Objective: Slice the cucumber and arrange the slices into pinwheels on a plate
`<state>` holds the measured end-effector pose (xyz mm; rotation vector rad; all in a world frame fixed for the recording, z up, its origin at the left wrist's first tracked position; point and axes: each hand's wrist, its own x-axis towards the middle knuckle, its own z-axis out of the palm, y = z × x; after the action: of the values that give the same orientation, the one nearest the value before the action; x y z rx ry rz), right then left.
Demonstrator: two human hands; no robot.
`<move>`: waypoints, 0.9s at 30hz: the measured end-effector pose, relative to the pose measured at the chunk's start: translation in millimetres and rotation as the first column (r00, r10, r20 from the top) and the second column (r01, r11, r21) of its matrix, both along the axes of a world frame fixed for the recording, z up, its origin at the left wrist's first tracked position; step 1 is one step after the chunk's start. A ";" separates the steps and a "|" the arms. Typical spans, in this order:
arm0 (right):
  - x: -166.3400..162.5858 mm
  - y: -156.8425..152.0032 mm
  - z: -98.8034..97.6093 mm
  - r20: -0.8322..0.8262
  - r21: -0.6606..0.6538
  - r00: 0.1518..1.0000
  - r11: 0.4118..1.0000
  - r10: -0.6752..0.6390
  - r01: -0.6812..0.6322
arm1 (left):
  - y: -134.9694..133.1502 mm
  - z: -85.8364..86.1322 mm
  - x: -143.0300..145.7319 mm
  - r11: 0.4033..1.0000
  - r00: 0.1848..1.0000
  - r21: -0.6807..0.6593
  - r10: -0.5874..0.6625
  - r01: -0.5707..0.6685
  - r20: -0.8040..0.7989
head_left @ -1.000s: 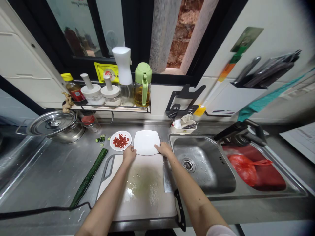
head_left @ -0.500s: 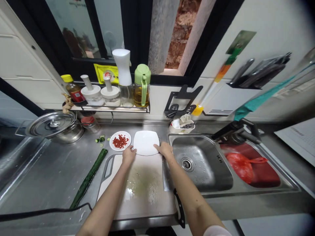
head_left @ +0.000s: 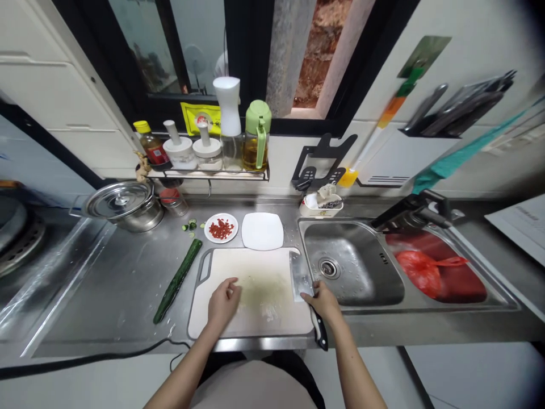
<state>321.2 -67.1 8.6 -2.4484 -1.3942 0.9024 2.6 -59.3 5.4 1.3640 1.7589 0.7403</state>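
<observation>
My left hand (head_left: 224, 300) is over the left part of the white cutting board (head_left: 221, 264), its fingers loosely curled and apart with nothing in them. At the board's right edge, my right hand (head_left: 326, 301) has its thumb and fingers around the heel of a cleaver (head_left: 299, 272), near the black handle. The cleaver lies flat with its blade partly on the board. Behind the board sit a white square plate (head_left: 262, 231) and a small plate of chopped red pieces (head_left: 221, 229). A cucumber (head_left: 177, 281) lies left of the board.
A double sink (head_left: 351, 267) with a red bag (head_left: 419, 274) is on the right. A lidded pot (head_left: 123, 204) and cucumber scraps (head_left: 189, 225) are at the back left. Condiments stand on a rack (head_left: 213, 173). A black cable (head_left: 106, 356) crosses the front left edge.
Both hands have let go of the white square plate behind the board. My left hand came back over the board, and my right hand came back to the cleaver. The view shifted slightly.
</observation>
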 end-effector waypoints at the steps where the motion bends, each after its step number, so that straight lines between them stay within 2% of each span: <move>1: -0.1 0.4 -0.9 -0.019 0.034 1.000 0.999 0.002 -0.001 | -4.2 -0.5 -6.3 1.000 0.999 0.011 0.000 0.000 -0.046; 6: 4.2 -8.0 4.4 -0.135 0.172 0.990 0.983 -0.040 0.064 | -15.7 -0.2 -29.9 0.998 0.979 0.069 0.006 0.008 -0.204; 8: -2.5 -14.1 10.8 -0.250 0.204 0.965 0.971 -0.074 0.127 | -18.9 -2.3 -36.3 0.995 0.971 0.096 0.021 0.001 -0.236; 11: -41.5 -14.1 20.9 -0.484 0.191 0.872 0.964 -0.074 0.187 | -22.5 -8.1 -45.4 0.992 0.959 0.130 0.037 -0.001 -0.280; 13: -87.0 -5.8 24.6 -0.574 0.170 0.819 0.980 0.016 0.100 | -24.2 -12.3 -51.5 0.992 0.951 0.130 0.039 0.001 -0.308; 16: -163.7 13.5 23.2 -0.549 0.172 0.815 0.979 0.185 -0.106 | -26.0 -17.2 -60.4 0.993 0.941 0.119 0.031 0.010 -0.337; 18: -205.4 25.1 18.5 -0.434 0.196 0.854 0.956 0.286 -0.220 | -26.8 -19.6 -65.6 0.992 0.940 0.122 0.019 0.024 -0.342; 20: -233.0 32.0 12.4 -0.301 0.203 0.891 0.936 0.339 -0.287 | -27.3 -21.7 -69.5 0.991 0.941 0.127 0.009 0.036 -0.339; 23: -250.7 32.7 3.6 -0.217 0.156 0.900 0.924 0.377 -0.350 | -28.2 -24.8 -72.3 0.991 0.941 0.129 0.005 0.041 -0.338; 27: -245.5 25.1 -1.5 -0.211 0.111 0.904 0.928 0.371 -0.355 | -28.5 -28.1 -72.0 0.992 0.932 0.123 0.008 0.040 -0.363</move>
<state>75.6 -42.0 7.0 -1.9870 -1.7899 1.1474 -69.4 -87.8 -22.7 1.6864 2.0083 0.6302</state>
